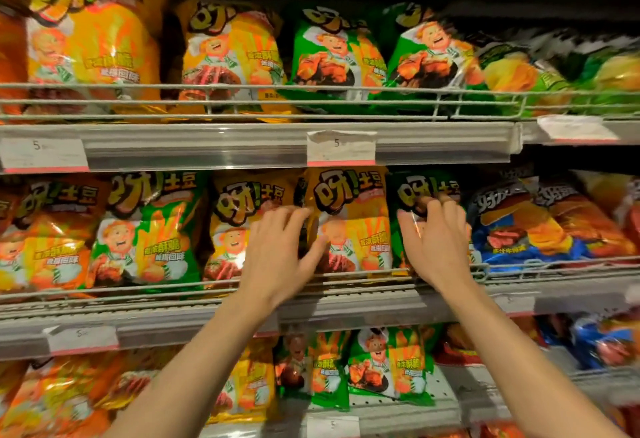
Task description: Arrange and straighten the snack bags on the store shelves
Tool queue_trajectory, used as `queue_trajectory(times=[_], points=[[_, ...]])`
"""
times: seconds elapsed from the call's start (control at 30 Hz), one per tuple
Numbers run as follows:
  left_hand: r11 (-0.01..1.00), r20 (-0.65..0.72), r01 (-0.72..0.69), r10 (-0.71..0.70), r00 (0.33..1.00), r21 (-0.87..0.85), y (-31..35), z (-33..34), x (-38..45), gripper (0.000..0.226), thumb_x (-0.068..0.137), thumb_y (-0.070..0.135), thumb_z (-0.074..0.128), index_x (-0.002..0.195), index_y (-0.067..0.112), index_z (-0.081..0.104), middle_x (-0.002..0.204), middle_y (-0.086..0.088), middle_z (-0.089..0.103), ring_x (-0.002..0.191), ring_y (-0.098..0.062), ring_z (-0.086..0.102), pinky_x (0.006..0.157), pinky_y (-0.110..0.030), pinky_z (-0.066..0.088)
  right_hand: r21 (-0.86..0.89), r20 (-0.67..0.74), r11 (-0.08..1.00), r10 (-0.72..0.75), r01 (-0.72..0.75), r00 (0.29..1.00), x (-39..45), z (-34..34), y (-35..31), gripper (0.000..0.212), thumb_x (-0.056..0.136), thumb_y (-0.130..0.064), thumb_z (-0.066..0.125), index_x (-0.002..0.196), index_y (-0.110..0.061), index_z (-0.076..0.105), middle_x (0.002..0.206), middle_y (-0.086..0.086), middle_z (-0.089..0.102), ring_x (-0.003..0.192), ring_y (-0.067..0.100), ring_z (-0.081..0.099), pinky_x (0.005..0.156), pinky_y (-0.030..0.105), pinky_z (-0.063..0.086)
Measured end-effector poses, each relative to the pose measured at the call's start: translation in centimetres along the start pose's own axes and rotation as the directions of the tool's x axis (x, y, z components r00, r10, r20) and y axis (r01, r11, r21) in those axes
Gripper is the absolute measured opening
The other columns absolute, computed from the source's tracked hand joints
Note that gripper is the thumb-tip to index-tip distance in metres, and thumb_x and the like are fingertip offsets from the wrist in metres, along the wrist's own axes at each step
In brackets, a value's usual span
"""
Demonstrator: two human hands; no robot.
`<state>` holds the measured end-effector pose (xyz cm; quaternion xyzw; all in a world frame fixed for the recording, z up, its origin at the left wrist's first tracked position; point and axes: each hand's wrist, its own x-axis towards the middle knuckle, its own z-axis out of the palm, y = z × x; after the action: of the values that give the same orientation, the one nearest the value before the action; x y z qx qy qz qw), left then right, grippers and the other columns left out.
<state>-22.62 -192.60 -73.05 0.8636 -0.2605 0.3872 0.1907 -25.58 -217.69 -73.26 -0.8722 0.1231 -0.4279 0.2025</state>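
On the middle shelf a yellow snack bag (356, 222) stands upright between another yellow bag (232, 226) and a green bag (415, 191). My left hand (280, 254) rests on the left edge of the middle yellow bag, fingers spread, the thumb pressing its front. My right hand (433, 240) lies over the green bag, with the fingertips curled onto its upper part. Whether either hand truly grips its bag cannot be made out.
A wire rail (138, 287) runs along the middle shelf's front. Green (145, 233) and orange (45, 240) bags stand to the left, blue bags (519, 229) to the right. The upper shelf (207, 146) carries price tags and more bags; the lower shelf holds green bags (388, 365).
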Motion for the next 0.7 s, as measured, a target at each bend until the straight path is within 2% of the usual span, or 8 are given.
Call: queue_trajectory(times=[0.13, 0.2, 0.3, 0.37, 0.43, 0.57, 0.7], points=[[0.991, 0.078, 0.085, -0.094, 0.993, 0.107, 1.2, 2.2, 1.0, 0.067, 0.096, 0.073, 0.033, 0.142, 0.027, 0.052, 0.134, -0.001, 0.063, 0.128, -0.021, 0.051, 0.105, -0.042, 0.03, -0.194, 0.076, 0.98, 0.054, -0.038, 0.996, 0.5, -0.5, 1.5, 0.084, 0.09, -0.071, 0.051, 0.142, -0.005, 0.047, 0.149, 0.021, 0.04, 0.144, 0.036, 0.028, 0.119, 0.051, 0.018], [0.99, 0.08, 0.09, -0.098, 0.992, 0.105, 1.2, 2.8, 0.8, 0.071, 0.095, 0.076, 0.027, 0.141, 0.028, 0.053, 0.134, 0.001, 0.062, 0.13, -0.02, 0.049, 0.107, -0.042, 0.03, -0.225, 0.084, 0.974, 0.037, -0.017, 0.996, 0.4, -0.2, 1.7, 0.085, 0.09, -0.075, 0.047, 0.141, -0.007, 0.049, 0.148, 0.021, 0.043, 0.145, 0.037, 0.029, 0.121, 0.053, 0.015], [0.991, 0.061, 0.101, -0.107, 0.992, 0.088, 1.0, 2.9, 0.6, 0.071, 0.094, 0.077, 0.027, 0.139, 0.029, 0.055, 0.134, 0.001, 0.062, 0.13, -0.02, 0.049, 0.107, -0.043, 0.032, -0.133, -0.047, 0.984, -0.125, 0.118, 0.991, 0.0, -0.2, 1.1, 0.069, 0.095, -0.065, 0.041, 0.124, -0.007, 0.067, 0.133, 0.019, 0.056, 0.135, 0.037, 0.042, 0.117, 0.053, 0.025], [0.991, 0.048, 0.099, -0.103, 0.993, 0.093, 1.2, 2.8, 0.6, 0.07, 0.095, 0.076, 0.028, 0.137, 0.028, 0.056, 0.134, 0.001, 0.064, 0.129, -0.021, 0.05, 0.106, -0.044, 0.033, -0.106, -0.029, 0.976, -0.192, 0.188, 0.981, -0.3, 0.0, -0.2, 0.062, 0.098, -0.061, 0.041, 0.115, -0.013, 0.075, 0.128, 0.014, 0.06, 0.129, 0.032, 0.045, 0.112, 0.049, 0.03], [0.993, 0.037, 0.098, -0.101, 0.994, 0.068, 1.5, 2.5, 0.5, 0.068, 0.096, 0.074, 0.03, 0.138, 0.027, 0.057, 0.133, 0.003, 0.066, 0.13, -0.021, 0.049, 0.104, -0.043, 0.031, -0.079, 0.069, 0.982, -0.167, 0.172, 0.984, -0.5, 0.3, -1.5, 0.059, 0.099, -0.061, 0.044, 0.112, -0.015, 0.077, 0.134, 0.013, 0.058, 0.133, 0.029, 0.042, 0.113, 0.045, 0.028], [0.984, 0.049, 0.151, -0.147, 0.988, -0.092, 1.4, 1.9, 0.6, 0.059, 0.101, 0.064, 0.038, 0.144, 0.028, 0.052, 0.139, 0.003, 0.062, 0.136, -0.017, 0.043, 0.109, -0.038, 0.025, 0.067, 0.106, 0.995, -0.074, 0.068, 0.992, -0.4, 0.2, -2.6, 0.053, 0.097, -0.057, 0.053, 0.112, -0.012, 0.076, 0.141, 0.014, 0.053, 0.136, 0.028, 0.037, 0.113, 0.04, 0.028], [0.958, 0.091, 0.19, -0.174, 0.981, -0.217, 1.4, 1.3, 0.7, 0.059, 0.099, 0.061, 0.033, 0.148, 0.031, 0.047, 0.144, 0.004, 0.057, 0.136, -0.017, 0.043, 0.108, -0.035, 0.025, 0.285, 0.106, 0.958, -0.018, -0.013, 0.994, 0.6, -0.9, -3.7, 0.04, 0.095, -0.048, 0.063, 0.111, -0.013, 0.073, 0.128, 0.007, 0.062, 0.128, 0.025, 0.049, 0.11, 0.042, 0.038]])
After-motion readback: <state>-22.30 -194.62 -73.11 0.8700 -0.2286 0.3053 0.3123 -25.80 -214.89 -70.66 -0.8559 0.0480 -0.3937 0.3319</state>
